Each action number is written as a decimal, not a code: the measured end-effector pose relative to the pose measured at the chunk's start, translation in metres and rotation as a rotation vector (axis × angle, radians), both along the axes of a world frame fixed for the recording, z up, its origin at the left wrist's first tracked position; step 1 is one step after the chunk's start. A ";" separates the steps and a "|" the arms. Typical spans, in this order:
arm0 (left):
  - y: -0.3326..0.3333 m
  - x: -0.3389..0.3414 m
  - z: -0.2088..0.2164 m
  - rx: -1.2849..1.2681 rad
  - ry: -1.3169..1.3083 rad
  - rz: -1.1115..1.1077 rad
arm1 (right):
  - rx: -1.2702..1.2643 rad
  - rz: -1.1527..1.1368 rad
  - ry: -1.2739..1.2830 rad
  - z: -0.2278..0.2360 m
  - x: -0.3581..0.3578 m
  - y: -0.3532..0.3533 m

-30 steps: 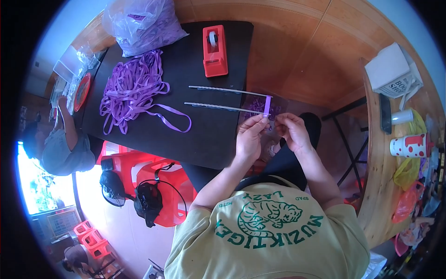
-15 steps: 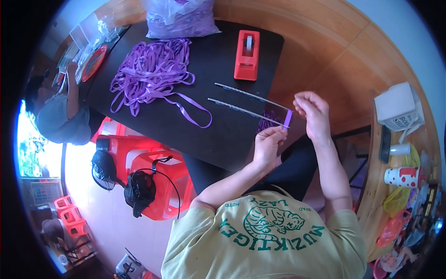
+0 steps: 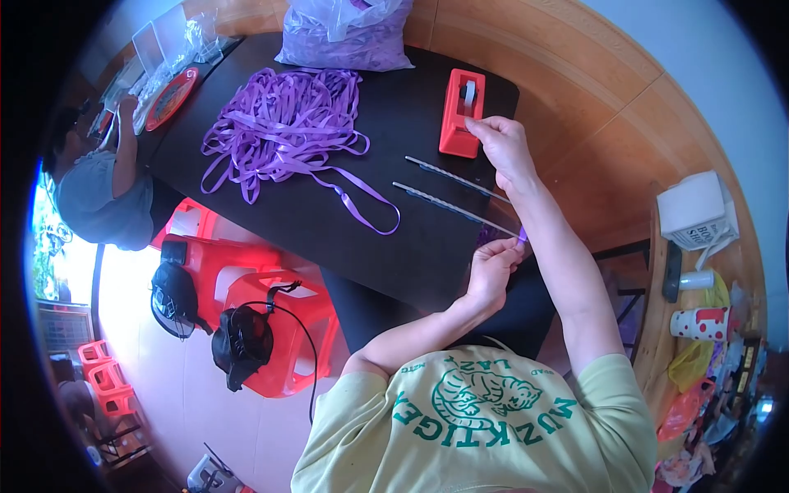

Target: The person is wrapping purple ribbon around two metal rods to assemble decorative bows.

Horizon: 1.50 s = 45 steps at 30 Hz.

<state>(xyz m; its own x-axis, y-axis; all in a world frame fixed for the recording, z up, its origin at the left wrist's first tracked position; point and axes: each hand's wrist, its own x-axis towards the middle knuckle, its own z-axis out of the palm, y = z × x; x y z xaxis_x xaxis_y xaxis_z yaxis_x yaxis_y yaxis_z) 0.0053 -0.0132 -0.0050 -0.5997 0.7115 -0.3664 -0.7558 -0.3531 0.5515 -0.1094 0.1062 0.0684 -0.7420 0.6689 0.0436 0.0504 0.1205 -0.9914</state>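
My left hand (image 3: pixel 491 278) is closed in a pinch on a short piece of purple ribbon (image 3: pixel 523 235) at the near end of two thin twisted metal rods. The nearer rod (image 3: pixel 448 202) and the farther rod (image 3: pixel 452 176) point away over the dark table, side by side. My right hand (image 3: pixel 506 149) reaches over to the red tape dispenser (image 3: pixel 454 135), its thumb and fingers pressed together at the dispenser's right side, below the tape roll (image 3: pixel 468 92). What those fingertips hold is too small to make out. My right forearm covers the rods' near ends in part.
A tangled heap of purple ribbon (image 3: pixel 275 131) lies left on the dark table (image 3: pixel 329 246), one loop trailing rightward. Behind it stands a clear bag (image 3: pixel 345 41) of purple material. A person (image 3: pixel 107 197) sits at far left beside a red tray (image 3: pixel 173 99). Red stools (image 3: pixel 275 370) stand left.
My right hand has moved away from the purple ribbon, up to the tape dispenser. The left hand stays pinched on the ribbon. The whole view has shifted slightly.
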 end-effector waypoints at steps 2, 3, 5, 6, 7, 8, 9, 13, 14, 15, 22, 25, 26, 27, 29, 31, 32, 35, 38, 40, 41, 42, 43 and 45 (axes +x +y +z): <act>0.001 0.000 -0.008 0.027 -0.029 -0.008 | -0.084 -0.020 0.047 0.001 -0.003 -0.005; 0.001 -0.001 -0.009 0.050 -0.052 -0.016 | -0.119 -0.024 0.031 0.005 -0.005 -0.008; 0.001 0.000 -0.010 0.053 -0.051 -0.021 | -0.153 -0.027 0.014 0.004 -0.008 -0.007; 0.002 -0.001 -0.009 0.055 -0.046 -0.026 | -0.160 -0.016 0.023 0.003 -0.010 -0.005; 0.002 0.000 -0.009 0.058 -0.044 -0.027 | -0.168 -0.004 0.031 0.002 -0.012 -0.003; 0.003 0.000 -0.009 0.068 -0.050 -0.041 | -0.165 -0.005 0.034 0.001 -0.011 0.000; 0.002 -0.001 -0.011 0.075 -0.058 -0.050 | -0.215 -0.040 0.038 0.008 -0.011 -0.007; 0.002 0.000 -0.013 0.070 -0.071 -0.053 | -0.298 -0.073 0.050 0.033 0.000 -0.024; 0.001 0.001 -0.014 0.075 -0.077 -0.049 | -0.299 -0.073 0.049 0.030 0.006 -0.029; 0.001 0.001 -0.014 0.082 -0.081 -0.043 | -0.330 -0.060 0.075 0.025 0.013 -0.035; 0.000 0.003 -0.007 0.206 -0.157 0.013 | -0.403 -0.103 0.168 -0.003 0.030 -0.050; -0.002 0.002 -0.009 0.189 -0.134 0.001 | -0.396 -0.081 0.276 -0.008 0.027 -0.052; -0.002 0.002 -0.009 0.188 -0.138 0.001 | -0.397 -0.081 0.277 -0.011 0.026 -0.050; -0.002 0.002 -0.009 0.189 -0.142 0.001 | -0.356 -0.077 0.266 -0.015 0.026 -0.048; 0.000 0.002 -0.007 0.184 -0.139 0.003 | -0.315 -0.073 0.256 -0.024 0.023 -0.043; 0.000 0.002 -0.006 0.177 -0.137 0.005 | -0.171 -0.134 0.278 -0.032 0.020 -0.041; 0.000 0.002 -0.007 0.181 -0.131 0.004 | -0.171 -0.135 0.279 -0.035 0.021 -0.039; 0.000 0.002 -0.007 0.179 -0.123 0.013 | -0.116 -0.122 0.248 -0.038 0.022 -0.037; 0.001 0.002 -0.007 0.148 -0.122 0.017 | 0.019 -0.135 0.219 -0.042 0.021 -0.033; 0.001 0.001 -0.001 0.121 -0.123 0.010 | 0.153 -0.166 0.168 -0.043 0.021 -0.028; 0.000 0.000 0.002 0.099 -0.112 -0.007 | 0.152 -0.170 0.170 -0.043 0.021 -0.024; -0.002 -0.002 0.005 0.076 -0.100 -0.023 | 0.203 -0.156 0.139 -0.043 0.021 -0.022; -0.004 -0.002 0.005 0.072 -0.098 -0.027 | 0.254 -0.142 0.108 -0.042 0.022 -0.019; -0.005 -0.003 0.007 0.068 -0.116 -0.053 | 0.272 -0.129 0.124 -0.042 0.022 -0.011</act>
